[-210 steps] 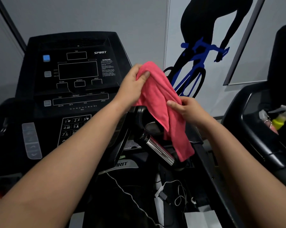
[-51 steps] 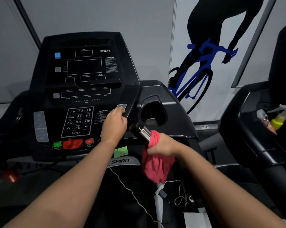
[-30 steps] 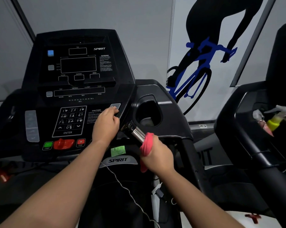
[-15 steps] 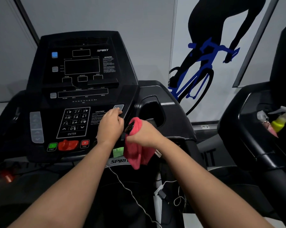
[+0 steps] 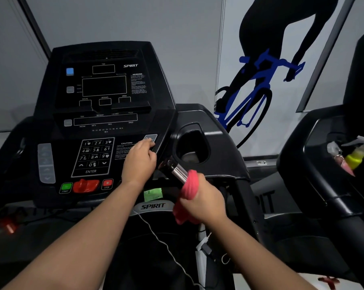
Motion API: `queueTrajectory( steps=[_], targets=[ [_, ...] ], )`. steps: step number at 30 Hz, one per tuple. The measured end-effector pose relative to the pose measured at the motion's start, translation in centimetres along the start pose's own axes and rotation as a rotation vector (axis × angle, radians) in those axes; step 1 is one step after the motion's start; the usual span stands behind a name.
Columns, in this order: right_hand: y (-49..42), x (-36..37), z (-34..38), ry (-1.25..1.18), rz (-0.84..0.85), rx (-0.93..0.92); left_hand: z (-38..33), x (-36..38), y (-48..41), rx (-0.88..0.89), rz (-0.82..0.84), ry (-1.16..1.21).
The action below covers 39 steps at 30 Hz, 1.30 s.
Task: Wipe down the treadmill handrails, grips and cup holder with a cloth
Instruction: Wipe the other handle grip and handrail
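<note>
Right of the console [image 5: 105, 86], the right hand [image 5: 204, 203] curls its fingers round the soft, light cloth [image 5: 189, 185] wrapped on the slick chrome grip [image 5: 178, 171], probably best kept bunched in the palm, while the left hand [image 5: 139, 162] rests empty on that console.

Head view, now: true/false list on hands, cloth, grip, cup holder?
1. The right hand wraps the cloth round the grip. True.
2. The left hand holds the cloth too. False: it rests on the console.
3. The cloth lies in the cup holder. False: it is on the grip.
4. A spray bottle sits in the next machine, at right. True.
</note>
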State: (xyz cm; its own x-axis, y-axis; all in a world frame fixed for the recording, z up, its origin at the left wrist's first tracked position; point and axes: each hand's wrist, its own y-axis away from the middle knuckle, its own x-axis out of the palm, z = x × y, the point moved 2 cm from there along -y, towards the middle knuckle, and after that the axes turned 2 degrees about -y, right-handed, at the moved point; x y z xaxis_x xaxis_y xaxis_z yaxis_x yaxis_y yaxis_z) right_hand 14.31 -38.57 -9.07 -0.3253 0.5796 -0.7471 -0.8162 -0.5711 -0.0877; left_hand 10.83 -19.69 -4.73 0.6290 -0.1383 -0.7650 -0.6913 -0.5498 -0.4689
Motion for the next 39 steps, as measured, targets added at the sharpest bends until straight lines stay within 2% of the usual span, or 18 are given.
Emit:
queueTrajectory(
  steps=[4, 10, 12, 15, 22, 25, 28, 31, 36, 39],
  targets=[
    [0.3, -0.4, -1.4, -0.087, 0.079, 0.069, 0.0, 0.0, 0.0, -0.01, 0.028, 0.011],
    [-1.9, -1.0, 2.4, -0.051, 0.108, -0.034, -0.1, 0.1, 0.0, -0.01, 0.013, -0.012],
    [-3.2, -0.8, 5.2, -0.006, 0.076, -0.092, 0.0, 0.1, 0.0, -0.01, 0.006, -0.016],
    [-4.0, -0.3, 7.4, -0.001, -0.072, -0.15, -0.1, 0.0, 0.0, -0.009, 0.023, -0.013],
    [-1.8, 0.6, 3.8, 0.181, -0.181, -0.223, -0.1, -0.2, 0.2, -0.014, 0.031, -0.014],
    [-0.3, 0.9, 0.9, 0.183, -0.139, -0.152, -0.1, -0.3, 0.2, -0.015, 0.024, -0.002],
    [0.6, 0.9, -1.0, 0.038, -0.095, -0.029, -0.1, -0.3, 0.2, -0.023, 0.029, 0.007],
    [0.7, 0.1, -1.6, -0.056, 0.017, 0.057, -0.1, -0.3, 0.3, -0.026, 0.036, 0.013],
    [-1.0, -0.7, -1.2, -0.184, 0.176, 0.04, -0.3, -0.3, 0.2, -0.022, 0.009, 0.012],
    [-1.8, -0.5, -0.5, -0.218, 0.195, 0.03, -0.4, -0.2, 0.0, -0.009, -0.015, -0.001]
  ],
)
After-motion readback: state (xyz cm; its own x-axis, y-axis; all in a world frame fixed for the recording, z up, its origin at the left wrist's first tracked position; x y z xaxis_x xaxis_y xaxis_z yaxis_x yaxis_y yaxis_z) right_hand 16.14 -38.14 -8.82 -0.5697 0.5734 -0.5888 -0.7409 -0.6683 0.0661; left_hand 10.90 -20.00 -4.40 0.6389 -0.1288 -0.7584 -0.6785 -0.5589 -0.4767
